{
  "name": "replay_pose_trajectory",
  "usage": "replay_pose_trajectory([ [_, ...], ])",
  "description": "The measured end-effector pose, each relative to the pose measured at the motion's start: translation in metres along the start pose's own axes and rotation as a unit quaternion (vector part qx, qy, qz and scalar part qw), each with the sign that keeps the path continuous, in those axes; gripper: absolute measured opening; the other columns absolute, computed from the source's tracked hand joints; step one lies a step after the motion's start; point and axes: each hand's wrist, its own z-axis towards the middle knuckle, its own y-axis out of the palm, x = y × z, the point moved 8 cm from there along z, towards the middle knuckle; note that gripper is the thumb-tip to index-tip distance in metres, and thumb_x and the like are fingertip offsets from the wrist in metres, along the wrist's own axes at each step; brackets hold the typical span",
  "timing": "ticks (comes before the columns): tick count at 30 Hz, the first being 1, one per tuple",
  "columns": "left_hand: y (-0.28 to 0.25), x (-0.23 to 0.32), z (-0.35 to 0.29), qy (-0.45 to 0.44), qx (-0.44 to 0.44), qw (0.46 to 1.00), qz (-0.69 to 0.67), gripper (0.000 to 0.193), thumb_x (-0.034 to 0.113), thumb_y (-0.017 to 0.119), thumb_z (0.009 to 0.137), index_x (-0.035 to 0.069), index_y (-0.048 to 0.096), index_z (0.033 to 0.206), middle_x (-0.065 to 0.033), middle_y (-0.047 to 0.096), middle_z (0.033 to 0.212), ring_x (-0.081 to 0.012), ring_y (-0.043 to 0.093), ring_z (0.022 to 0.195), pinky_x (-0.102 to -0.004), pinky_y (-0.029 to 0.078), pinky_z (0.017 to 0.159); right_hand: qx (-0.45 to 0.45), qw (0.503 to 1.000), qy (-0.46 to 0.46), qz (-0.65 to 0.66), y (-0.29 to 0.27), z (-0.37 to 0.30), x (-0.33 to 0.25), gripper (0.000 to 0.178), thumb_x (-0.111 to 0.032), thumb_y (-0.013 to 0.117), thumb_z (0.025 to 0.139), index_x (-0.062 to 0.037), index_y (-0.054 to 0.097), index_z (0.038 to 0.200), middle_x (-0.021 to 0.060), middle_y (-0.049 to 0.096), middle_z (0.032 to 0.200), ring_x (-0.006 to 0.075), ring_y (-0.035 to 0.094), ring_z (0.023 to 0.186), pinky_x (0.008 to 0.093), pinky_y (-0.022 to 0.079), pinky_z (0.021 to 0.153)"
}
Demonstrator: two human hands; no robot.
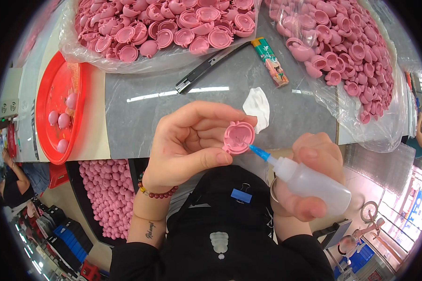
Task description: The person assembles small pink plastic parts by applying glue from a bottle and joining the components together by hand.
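Between the thumb and fingers of my left hand (190, 136) is a pink plastic half shell (239, 137), its hollow side facing up toward me. My right hand (314, 164) grips a white squeeze bottle (316, 187) tilted toward the shell. The bottle's blue needle tip (259, 152) meets the shell's lower right rim; whether it touches I cannot tell. Just beyond the shell, a crumpled white tissue (258, 107) lies on the grey table (140, 107).
Clear bags of pink half shells stand at the back (183, 28) and right (347, 51). A black utility knife (211, 68) and a green lighter (270, 63) lie between them. Left is a red tray (44, 110) with several pink balls; below, a bin of pink balls (108, 196).
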Motion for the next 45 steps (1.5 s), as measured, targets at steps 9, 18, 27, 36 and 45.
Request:
replay_pose_trajectory([
  [9, -0.002, 0.001, 0.0, 0.017, -0.007, 1.0, 0.017, 0.041, -0.009, 0.061, 0.07, -0.009, 0.046, 0.108, -0.0222, 0.054, 0.107, -0.0225, 0.056, 0.098, -0.031, 0.045, 0.085, -0.012, 0.999, 0.04, -0.026, 0.007, 0.0, 0.007, 0.068, -0.063, 0.039, 0.078, 0.0021, 0.056, 0.091, 0.0052, 0.041, 0.065, 0.014, 0.037, 0.056, 0.0258, 0.027, 0.046],
  [18, -0.001, 0.001, 0.0, 0.008, 0.0, 1.0, 0.006, 0.041, -0.008, 0.062, 0.069, -0.009, 0.047, 0.107, -0.0227, 0.054, 0.107, -0.0234, 0.056, 0.097, -0.0316, 0.045, 0.085, 0.031, 0.999, 0.029, -0.013, -0.005, -0.001, 0.01, 0.065, -0.057, 0.042, 0.08, 0.0061, 0.056, 0.09, 0.0064, 0.042, 0.065, 0.0144, 0.037, 0.055, 0.0255, 0.025, 0.046],
  [27, -0.006, 0.004, 0.0, 0.026, 0.031, 0.999, 0.011, 0.039, -0.009, 0.062, 0.068, -0.009, 0.048, 0.104, -0.0228, 0.055, 0.105, -0.0228, 0.058, 0.093, -0.0319, 0.047, 0.082, 0.04, 0.998, 0.048, -0.018, -0.006, -0.006, 0.004, 0.059, -0.052, 0.044, 0.081, 0.0061, 0.056, 0.082, 0.0079, 0.044, 0.064, 0.015, 0.038, 0.054, 0.0259, 0.026, 0.046],
  [36, -0.003, 0.018, -0.004, 0.146, 0.007, 0.981, 0.131, 0.043, -0.006, 0.067, 0.064, -0.009, 0.051, 0.104, -0.0192, 0.057, 0.102, -0.0221, 0.058, 0.093, -0.0298, 0.048, 0.08, 0.117, 0.993, 0.009, -0.001, -0.031, -0.003, 0.021, 0.049, -0.038, 0.049, 0.082, 0.0059, 0.049, 0.104, 0.0143, 0.052, 0.081, 0.018, 0.047, 0.061, 0.0262, 0.036, 0.054],
  [45, -0.013, 0.006, -0.005, 0.051, 0.109, 0.988, 0.092, 0.06, 0.032, 0.075, 0.064, -0.005, 0.048, 0.104, -0.0225, 0.059, 0.09, -0.0185, 0.061, 0.073, -0.0246, 0.05, 0.058, -0.076, 0.967, 0.234, -0.066, 0.018, 0.036, 0.076, 0.039, 0.0, 0.064, 0.068, 0.002, 0.05, 0.104, 0.0056, 0.064, 0.089, 0.0074, 0.055, 0.08, 0.021, 0.043, 0.07],
])
